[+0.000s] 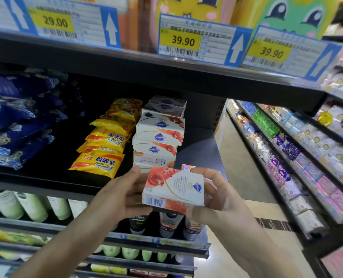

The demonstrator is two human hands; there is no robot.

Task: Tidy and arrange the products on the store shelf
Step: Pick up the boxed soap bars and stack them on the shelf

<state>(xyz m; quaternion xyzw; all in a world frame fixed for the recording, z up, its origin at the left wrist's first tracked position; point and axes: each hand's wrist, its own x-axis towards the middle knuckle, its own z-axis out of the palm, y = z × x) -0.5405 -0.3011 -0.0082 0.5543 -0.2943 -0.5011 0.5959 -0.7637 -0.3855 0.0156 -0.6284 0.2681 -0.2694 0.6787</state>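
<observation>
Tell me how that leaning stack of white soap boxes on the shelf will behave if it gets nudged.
The stack of white soap boxes looks apt to topple: its boxes sit offset and skewed, several high. Each box is probably stiff cardboard, so it would slide rather than crumple. The yellow soap packs beside it look soft and may give little support.

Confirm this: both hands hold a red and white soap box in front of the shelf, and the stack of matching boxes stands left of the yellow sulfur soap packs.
Wrong side. In the head view the stack of matching boxes stands right of the yellow sulfur soap packs. The left hand and right hand do hold the soap box.
</observation>
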